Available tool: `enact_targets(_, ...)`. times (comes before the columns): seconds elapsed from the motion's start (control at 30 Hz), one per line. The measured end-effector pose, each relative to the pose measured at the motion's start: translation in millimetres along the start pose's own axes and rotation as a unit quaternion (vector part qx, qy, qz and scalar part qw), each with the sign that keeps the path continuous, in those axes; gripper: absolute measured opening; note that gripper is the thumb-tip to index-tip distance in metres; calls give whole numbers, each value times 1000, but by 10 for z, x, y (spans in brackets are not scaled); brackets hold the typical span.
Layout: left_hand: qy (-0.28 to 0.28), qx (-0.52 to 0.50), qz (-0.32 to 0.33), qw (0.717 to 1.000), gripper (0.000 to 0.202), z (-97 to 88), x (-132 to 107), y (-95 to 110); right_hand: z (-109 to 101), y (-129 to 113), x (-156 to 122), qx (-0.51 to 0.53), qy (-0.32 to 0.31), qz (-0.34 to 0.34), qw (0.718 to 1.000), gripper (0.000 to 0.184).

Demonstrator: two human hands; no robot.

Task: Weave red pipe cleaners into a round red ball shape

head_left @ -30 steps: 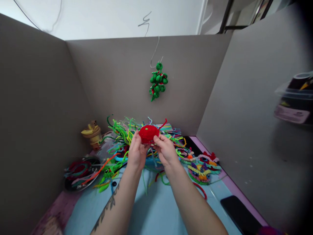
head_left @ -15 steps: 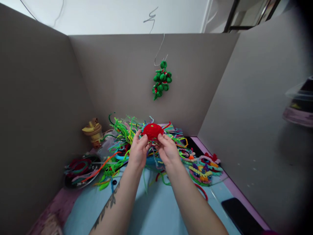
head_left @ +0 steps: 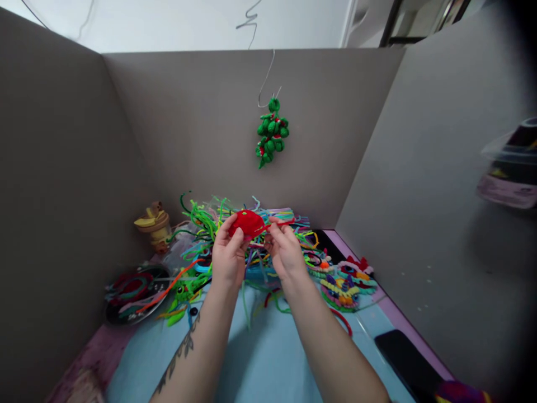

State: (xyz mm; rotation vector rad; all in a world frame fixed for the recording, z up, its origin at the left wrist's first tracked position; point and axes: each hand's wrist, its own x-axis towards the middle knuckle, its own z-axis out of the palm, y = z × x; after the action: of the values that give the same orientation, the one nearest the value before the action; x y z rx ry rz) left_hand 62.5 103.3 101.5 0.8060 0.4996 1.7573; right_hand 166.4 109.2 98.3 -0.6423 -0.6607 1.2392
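Note:
A red coiled pipe-cleaner piece (head_left: 247,222) with a small green dot is held up in front of me, above the table. My left hand (head_left: 226,257) grips its left side with thumb and fingers closed. To its right, my right hand (head_left: 285,253) pinches the loose red tail (head_left: 280,224) that sticks out from the coil. Behind both hands lies a big heap of loose pipe cleaners (head_left: 210,224) in green, yellow, blue and pink.
A green pipe-cleaner bunch (head_left: 271,132) hangs on a wire from the grey back wall. A yellow figure on a jar (head_left: 151,224) and a dark plate (head_left: 131,291) of pieces stand left. Finished colourful pieces (head_left: 346,282) lie right, a black phone (head_left: 409,369) front right.
The red coil has shifted a little left and tilted flatter. My right hand has slid from the coil's body onto its loose red tail.

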Motion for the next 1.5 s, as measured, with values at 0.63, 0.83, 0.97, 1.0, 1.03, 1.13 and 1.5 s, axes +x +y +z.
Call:
enact_targets(0.63,-46,-6,-59,997,36,-23,7,22,-115,-35,102,-127,-5,-130,983,22)
enact_targets(0.83,-70,-25,-100,992,33,-69,42,43,-86,-35,87,-23,-4,20,1000,38)
enact_targets(0.97,-88,-37,-110,989,37,-102,57,42,-51,14,88,39,2,57,998,40)
enact_targets(1.0,-90,-42,-106,989,43,-101,53,39,-40,31,87,51,6,51,997,39)
enact_targets(1.03,-90,-46,-101,990,51,-96,46,33,-29,48,86,64,12,42,997,38)
enact_targets(1.13,-86,-47,-85,992,75,-60,16,-8,-1,88,75,91,30,13,995,34)
enact_targets(1.5,-35,72,15,997,30,-44,-33,-167,54,140,13,76,64,-44,994,30)
